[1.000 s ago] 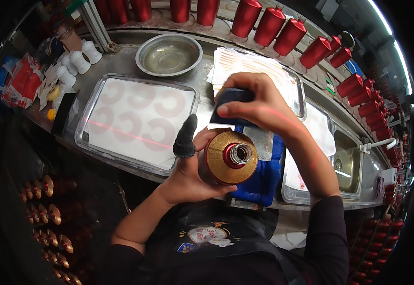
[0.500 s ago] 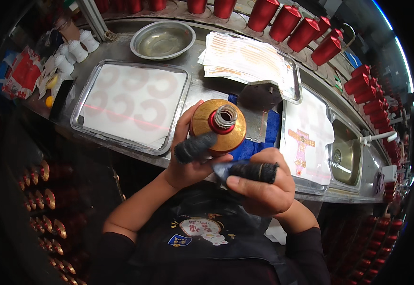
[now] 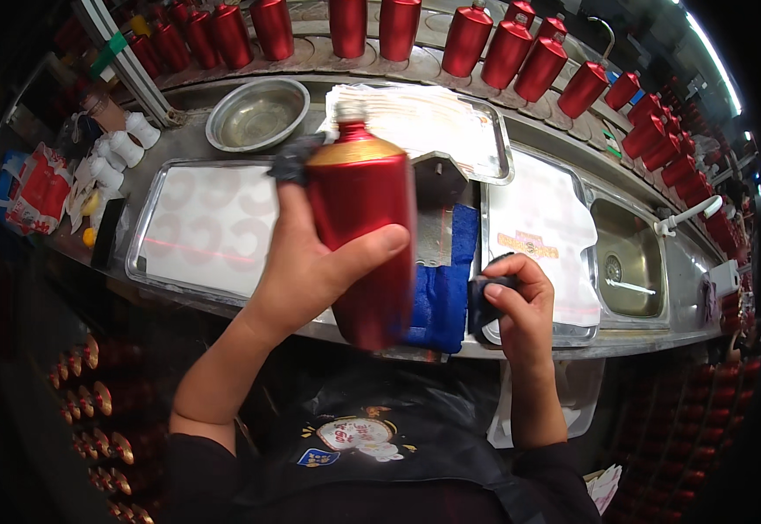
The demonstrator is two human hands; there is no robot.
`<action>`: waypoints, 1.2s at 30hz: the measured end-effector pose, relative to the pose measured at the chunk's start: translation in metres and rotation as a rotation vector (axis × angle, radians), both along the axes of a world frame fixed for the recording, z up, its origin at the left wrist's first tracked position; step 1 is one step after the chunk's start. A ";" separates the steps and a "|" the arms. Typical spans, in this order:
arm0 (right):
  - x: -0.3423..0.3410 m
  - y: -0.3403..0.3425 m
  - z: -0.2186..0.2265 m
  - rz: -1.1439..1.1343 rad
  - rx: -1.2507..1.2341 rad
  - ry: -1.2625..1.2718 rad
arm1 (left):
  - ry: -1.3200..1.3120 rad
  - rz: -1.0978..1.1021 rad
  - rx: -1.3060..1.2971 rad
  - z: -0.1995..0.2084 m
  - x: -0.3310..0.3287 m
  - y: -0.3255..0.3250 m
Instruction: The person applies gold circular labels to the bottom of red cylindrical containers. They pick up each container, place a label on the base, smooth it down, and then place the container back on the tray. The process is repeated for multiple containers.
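My left hand (image 3: 315, 266) is wrapped round a red metallic bottle (image 3: 365, 210) with a gold shoulder, held upright above the counter. The bottle's lower end is blurred, and its threaded neck is uncapped. Dark fabric (image 3: 293, 160) covers a fingertip of that hand. Off to the right, my right hand (image 3: 525, 306) is closed, thumb against fingers, with a dark cloth-like piece (image 3: 487, 306) at the fingertips. I cannot tell whether it is a finger sleeve or something held. Beside this hand, a pink and orange cross-shaped label (image 3: 529, 244) lies on a white sheet in the right tray (image 3: 583, 332).
A tray (image 3: 146, 218) with a white sheet over C-shaped pieces sits on the left. Behind are a metal bowl (image 3: 256, 144), stacked label sheets (image 3: 437, 113) and a row of red bottles (image 3: 398, 28). Blue cloth (image 3: 442, 306) covers a fixture; a sink (image 3: 625, 293) is at right.
The bottle has swung from its neck facing me to upright, rising with my left hand. My right hand has moved away from it, rightward to the tray's near edge.
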State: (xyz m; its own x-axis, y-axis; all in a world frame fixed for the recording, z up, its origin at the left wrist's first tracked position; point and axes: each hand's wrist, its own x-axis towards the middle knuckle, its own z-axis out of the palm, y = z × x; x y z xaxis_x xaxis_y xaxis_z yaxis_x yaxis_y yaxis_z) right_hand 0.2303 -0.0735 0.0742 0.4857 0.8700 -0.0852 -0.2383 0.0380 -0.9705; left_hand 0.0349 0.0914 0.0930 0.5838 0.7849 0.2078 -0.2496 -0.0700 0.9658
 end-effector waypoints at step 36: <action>0.028 -0.033 -0.043 0.003 -0.257 -0.523 | 0.897 0.594 0.475 -0.098 0.058 0.218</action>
State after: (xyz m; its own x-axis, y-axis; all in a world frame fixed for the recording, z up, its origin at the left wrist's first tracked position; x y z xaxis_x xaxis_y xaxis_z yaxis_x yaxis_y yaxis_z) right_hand 0.2586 -0.1066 0.0310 0.5173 0.8547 -0.0434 0.2750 -0.2141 -0.9373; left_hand 0.0932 0.3093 -0.0053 0.2384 0.9376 0.2533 0.6993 -0.3467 0.6251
